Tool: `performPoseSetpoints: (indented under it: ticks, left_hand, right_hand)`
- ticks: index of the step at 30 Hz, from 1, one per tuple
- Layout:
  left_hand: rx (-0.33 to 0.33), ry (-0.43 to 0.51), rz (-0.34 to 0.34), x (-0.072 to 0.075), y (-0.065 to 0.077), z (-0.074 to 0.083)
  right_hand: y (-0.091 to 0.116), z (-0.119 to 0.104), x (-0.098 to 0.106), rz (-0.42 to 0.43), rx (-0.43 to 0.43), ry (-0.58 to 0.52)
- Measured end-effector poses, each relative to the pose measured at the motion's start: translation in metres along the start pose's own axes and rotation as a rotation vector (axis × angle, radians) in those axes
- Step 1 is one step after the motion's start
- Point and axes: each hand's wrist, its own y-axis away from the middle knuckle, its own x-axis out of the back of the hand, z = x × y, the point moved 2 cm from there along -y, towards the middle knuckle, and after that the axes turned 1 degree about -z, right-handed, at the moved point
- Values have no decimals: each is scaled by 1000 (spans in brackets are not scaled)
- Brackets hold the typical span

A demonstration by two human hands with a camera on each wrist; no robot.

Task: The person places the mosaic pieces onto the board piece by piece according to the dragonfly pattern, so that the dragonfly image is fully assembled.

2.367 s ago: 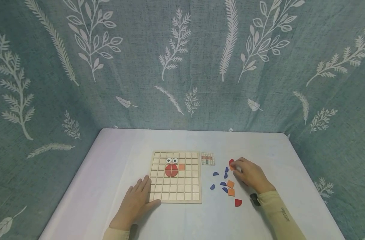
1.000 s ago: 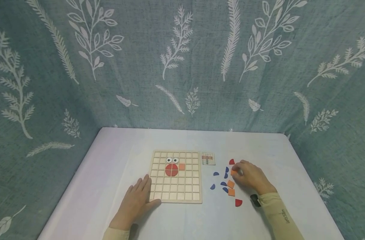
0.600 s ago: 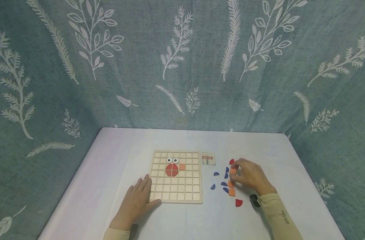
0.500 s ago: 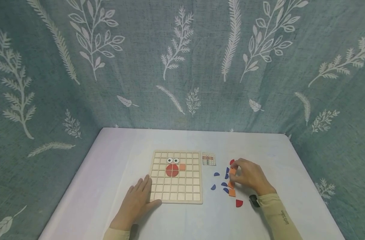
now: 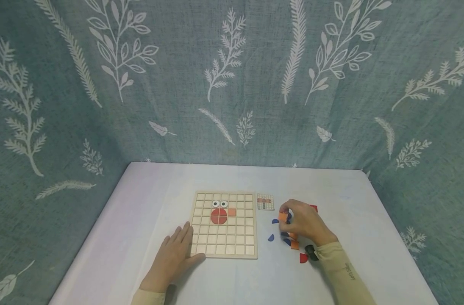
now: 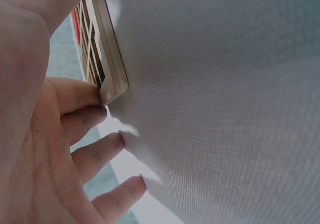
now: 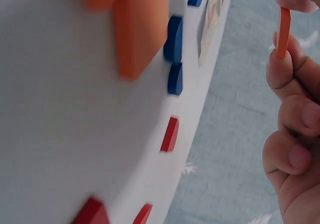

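My right hand point(image 5: 305, 221) pinches an orange square tile point(image 5: 283, 217) between thumb and fingertips. In the right wrist view that tile point(image 7: 283, 32) is held on edge, off the table. Beneath and around this hand lie blue half-round pieces point(image 5: 271, 237) and more orange square tiles point(image 5: 295, 245), some partly hidden by it. My left hand point(image 5: 170, 256) rests at the left edge of a wooden grid board point(image 5: 222, 249), fingers spread and thumb along its front corner. Two eye pieces point(image 5: 220, 204), a red disc of quarter pieces point(image 5: 218, 216) and an orange square point(image 5: 232, 212) sit on the board.
A small printed pattern card point(image 5: 265, 202) lies just right of the board. One red quarter piece point(image 5: 303, 258) is near my right wrist, and another red piece point(image 5: 313, 208) shows behind that hand. Patterned green cloth point(image 5: 232, 106) walls the white table point(image 5: 232, 281) at back and sides.
My right hand has picked up an orange tile from the pile and moved left with it toward the board. The left hand and the board have stayed in place.
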Motion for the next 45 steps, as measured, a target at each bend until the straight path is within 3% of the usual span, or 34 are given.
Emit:
performPoseSetpoints:
  ticks: [10, 20, 24, 37, 45]
  left_hand:
    - [9, -3, -10, 0, -1, 1]
    - [9, 18, -19, 4, 0, 2]
    - [9, 19, -19, 3, 0, 1]
    - [8, 12, -22, 4, -1, 1]
    - [1, 11, -20, 2, 0, 1]
  right_hand:
    - [-13, -18, -9, 26, 90, -40]
    - [-28, -34, -16, 55, 151, 25]
    - [-37, -43, -23, 89, 215, 28]
    - [-62, -72, -45, 4, 270, -75]
    - [-71, -86, -62, -45, 295, 62]
